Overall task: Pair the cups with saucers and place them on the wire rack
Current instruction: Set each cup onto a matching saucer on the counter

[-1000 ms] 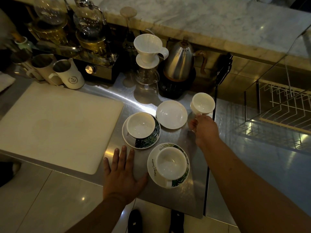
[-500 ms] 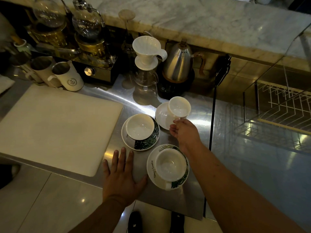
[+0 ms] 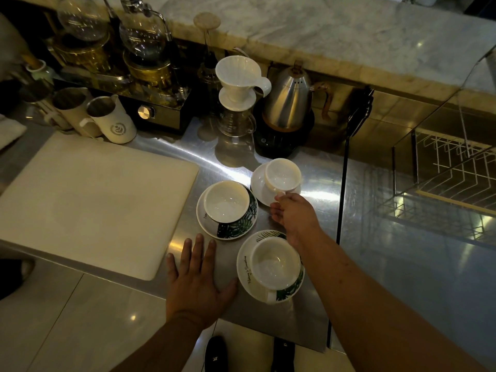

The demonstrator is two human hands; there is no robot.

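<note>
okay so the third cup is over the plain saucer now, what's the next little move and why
Probably settle the plain white cup level at the middle of the plain saucer and let go. The right hand holds its handle, and it looks tilted and off-centre. The two leaf-print saucers already carry cups, and the wire rack holds none.

The left hand point(image 3: 197, 284) lies flat, palm down, with the fingers spread and pointing forward and the thumb stretched out to the right. Its forearm comes in from the lower edge. The right hand point(image 3: 294, 214) reaches forward, the back of it turned up, and its fingers are closed in a pinch. The right forearm crosses from the lower right corner.
</note>
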